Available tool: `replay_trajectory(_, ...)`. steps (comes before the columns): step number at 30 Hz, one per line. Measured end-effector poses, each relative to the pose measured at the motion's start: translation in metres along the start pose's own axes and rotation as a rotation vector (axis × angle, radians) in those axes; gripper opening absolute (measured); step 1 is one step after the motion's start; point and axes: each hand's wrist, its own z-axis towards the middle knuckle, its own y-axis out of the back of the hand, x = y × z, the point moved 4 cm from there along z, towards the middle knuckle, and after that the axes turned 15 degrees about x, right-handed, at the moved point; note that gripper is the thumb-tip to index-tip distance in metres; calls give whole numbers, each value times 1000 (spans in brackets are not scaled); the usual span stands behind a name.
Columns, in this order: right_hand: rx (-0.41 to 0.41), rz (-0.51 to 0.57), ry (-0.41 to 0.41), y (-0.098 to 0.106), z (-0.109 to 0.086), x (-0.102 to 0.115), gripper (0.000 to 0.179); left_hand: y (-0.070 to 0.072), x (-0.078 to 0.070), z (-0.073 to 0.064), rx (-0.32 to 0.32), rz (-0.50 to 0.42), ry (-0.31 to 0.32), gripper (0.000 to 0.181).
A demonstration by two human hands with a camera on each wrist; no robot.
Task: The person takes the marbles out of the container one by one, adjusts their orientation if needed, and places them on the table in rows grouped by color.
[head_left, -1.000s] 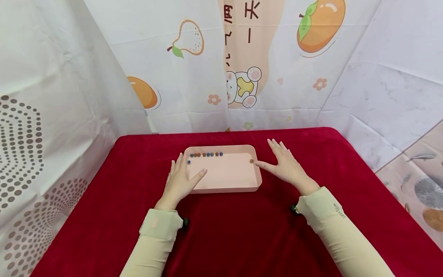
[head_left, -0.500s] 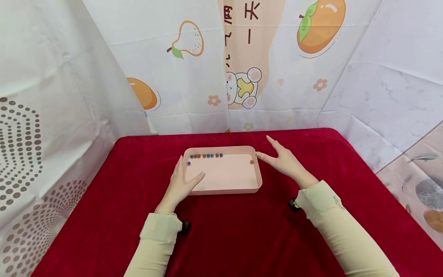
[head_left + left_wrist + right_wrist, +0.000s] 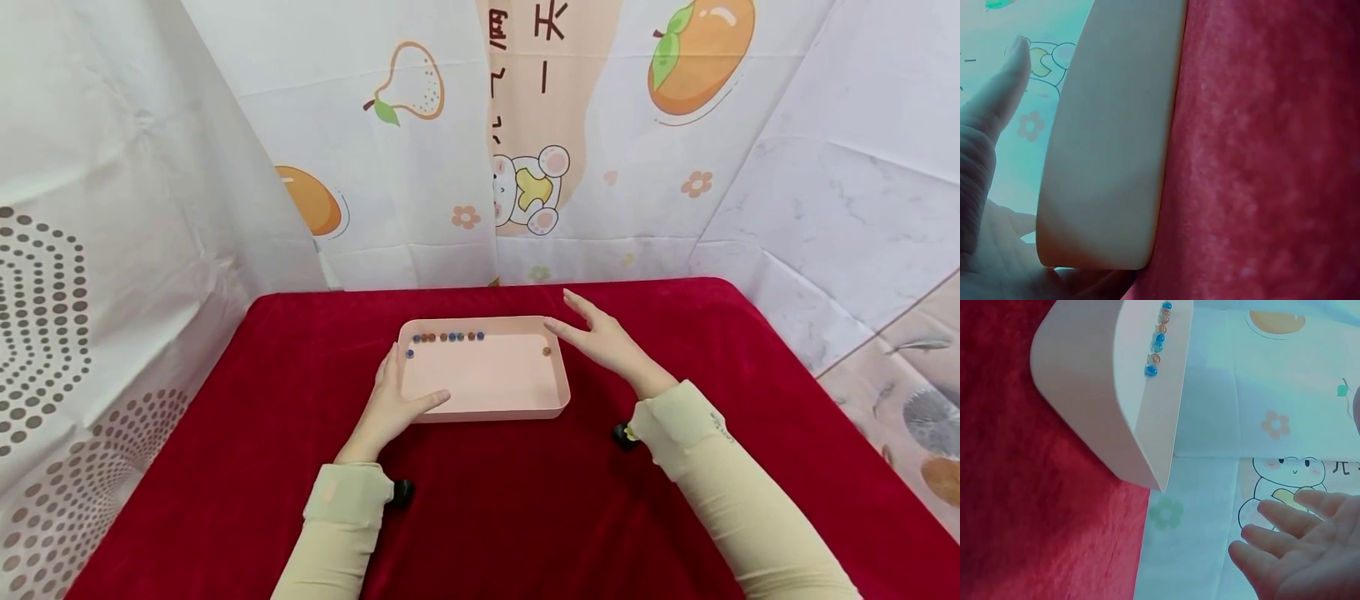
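A shallow pink rectangular tray (image 3: 483,375) lies on red cloth. Several blue and amber glass marbles (image 3: 452,337) line its far wall, left of the middle. One blue marble (image 3: 410,353) sits by the left wall and an amber marble (image 3: 547,352) by the right. My left hand (image 3: 387,412) is at the tray's left end, fingers extended along the outside, thumb spread over the near-left corner; the left wrist view shows fingers beside the end wall. My right hand (image 3: 609,340) hovers by the far-right corner, fingers spread, holding nothing.
The red cloth (image 3: 510,500) covers the table around the tray. Behind it hangs a white curtain (image 3: 420,183) printed with fruit and flowers, and more sheets hang at the left and right sides.
My right hand has moved left and slightly away from me, towards the tray's far-right corner. My left hand has shifted slightly nearer to me along the left end. The marbles keep their places.
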Motion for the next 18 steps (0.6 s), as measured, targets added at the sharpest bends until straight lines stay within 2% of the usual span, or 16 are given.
replay_trajectory(11, 50, 101, 19, -7, 16, 11, 88, 3, 10, 3, 45, -20, 23, 131)
replay_trajectory(18, 81, 186, 59, -9, 27, 21, 79, 2, 12, 4, 80, -16, 26, 133)
